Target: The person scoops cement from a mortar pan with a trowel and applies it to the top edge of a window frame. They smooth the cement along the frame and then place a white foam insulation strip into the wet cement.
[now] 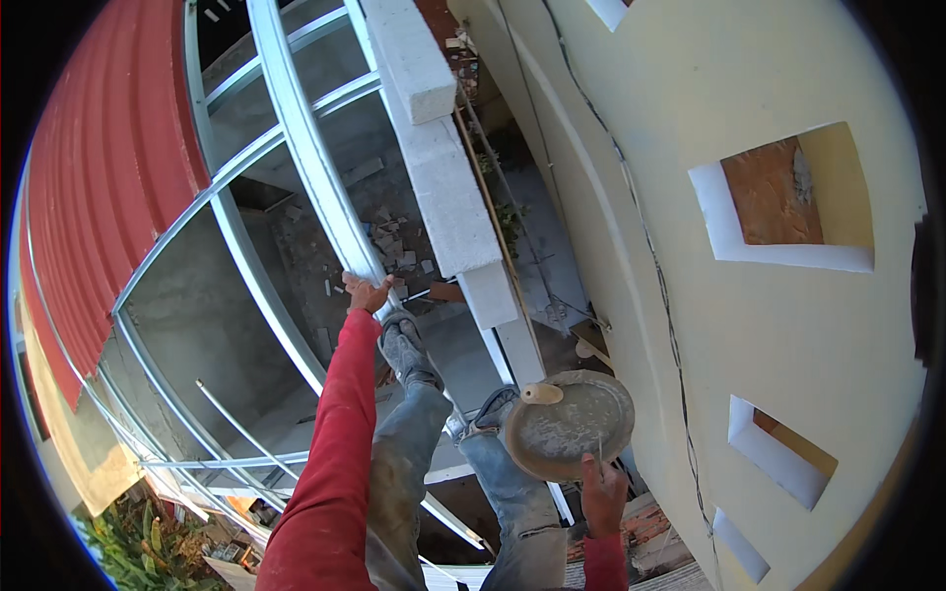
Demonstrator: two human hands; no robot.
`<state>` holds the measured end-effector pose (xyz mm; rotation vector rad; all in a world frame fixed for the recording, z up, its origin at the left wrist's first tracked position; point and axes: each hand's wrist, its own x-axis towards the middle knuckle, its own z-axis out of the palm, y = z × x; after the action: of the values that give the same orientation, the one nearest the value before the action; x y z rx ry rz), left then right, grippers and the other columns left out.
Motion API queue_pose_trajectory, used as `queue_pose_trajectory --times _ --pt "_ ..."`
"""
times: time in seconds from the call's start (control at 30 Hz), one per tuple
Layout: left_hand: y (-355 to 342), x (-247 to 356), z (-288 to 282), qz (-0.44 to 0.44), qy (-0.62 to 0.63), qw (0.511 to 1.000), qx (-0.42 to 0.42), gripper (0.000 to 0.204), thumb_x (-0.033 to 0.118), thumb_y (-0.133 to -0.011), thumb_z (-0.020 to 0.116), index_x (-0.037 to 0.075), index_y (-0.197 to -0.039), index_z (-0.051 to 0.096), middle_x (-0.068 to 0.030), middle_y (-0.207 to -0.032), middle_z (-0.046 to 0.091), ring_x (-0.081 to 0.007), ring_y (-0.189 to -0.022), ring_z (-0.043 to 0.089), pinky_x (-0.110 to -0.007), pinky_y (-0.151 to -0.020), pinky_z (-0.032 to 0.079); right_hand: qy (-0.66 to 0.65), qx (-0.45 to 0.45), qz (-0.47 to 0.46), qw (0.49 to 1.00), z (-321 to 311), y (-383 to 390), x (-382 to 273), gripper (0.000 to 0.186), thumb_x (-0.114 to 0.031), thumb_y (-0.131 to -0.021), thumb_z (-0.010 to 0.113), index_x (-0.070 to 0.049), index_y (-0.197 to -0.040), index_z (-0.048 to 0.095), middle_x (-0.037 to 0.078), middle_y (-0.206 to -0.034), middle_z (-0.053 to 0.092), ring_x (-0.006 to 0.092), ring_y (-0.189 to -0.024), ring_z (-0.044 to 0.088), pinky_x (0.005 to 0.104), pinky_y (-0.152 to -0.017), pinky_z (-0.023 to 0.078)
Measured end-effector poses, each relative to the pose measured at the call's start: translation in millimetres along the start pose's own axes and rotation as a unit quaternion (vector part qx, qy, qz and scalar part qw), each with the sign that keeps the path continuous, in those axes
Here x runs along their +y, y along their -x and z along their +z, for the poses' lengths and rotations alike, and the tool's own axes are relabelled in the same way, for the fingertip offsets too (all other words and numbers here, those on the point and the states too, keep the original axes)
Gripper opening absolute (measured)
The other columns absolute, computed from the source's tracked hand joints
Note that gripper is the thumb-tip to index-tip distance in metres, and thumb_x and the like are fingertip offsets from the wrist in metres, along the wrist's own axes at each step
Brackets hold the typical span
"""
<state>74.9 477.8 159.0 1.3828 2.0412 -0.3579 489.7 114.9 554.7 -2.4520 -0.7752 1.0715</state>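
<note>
My left hand [367,293] grips a long galvanized steel beam [315,158] that runs up from my feet. My dusty shoes [402,345] and jeans show below it, over an open drop. My right hand [601,492], low at the right, holds a grey, dirt-caked round container [581,433] at its near side; a thin handle seems to rise from it. A pale wooden tool handle [542,394] lies at the container's far left rim; the rest of that tool is hard to make out.
A red corrugated roof [108,158] and steel framing [256,276] are at left. Pale blocks [443,197] line a ledge beside the beam. A cream wall [769,335] with recesses and hanging cables fills the right. Rubble [394,241] lies far below, plants [143,542] at lower left.
</note>
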Motion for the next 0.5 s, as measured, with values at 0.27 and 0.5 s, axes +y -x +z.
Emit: queue_pose_trajectory --times 0.27,0.5 --pt "329 132 -69 0.27 0.15 0.951 0.015 0.051 0.039 -0.097 0.075 0.0 -0.127 0.064 -0.0191 -0.119 0.063 -0.0336 -0.116 0.059 -0.047 -0.1 0.047 -0.053 -0.042 0.037 0.997 -16 15 -58 0.06 -0.049 -0.109 0.051 0.002 -0.082 0.068 0.029 -0.073 0.064 0.0517 -0.076 0.065 0.0532 -0.066 0.048" --pt "542 220 -136 0.026 0.486 0.746 -0.455 0.06 0.047 -0.113 0.042 -0.006 -0.122 0.071 -0.016 -0.113 0.074 -0.0238 -0.104 0.069 -0.034 -0.098 0.051 -0.109 -0.058 -0.03 0.992 -22 40 -115 0.061 -0.043 -0.113 0.037 0.003 -0.088 0.068 0.03 -0.082 0.068 0.054 -0.089 0.067 0.0601 -0.074 0.051"
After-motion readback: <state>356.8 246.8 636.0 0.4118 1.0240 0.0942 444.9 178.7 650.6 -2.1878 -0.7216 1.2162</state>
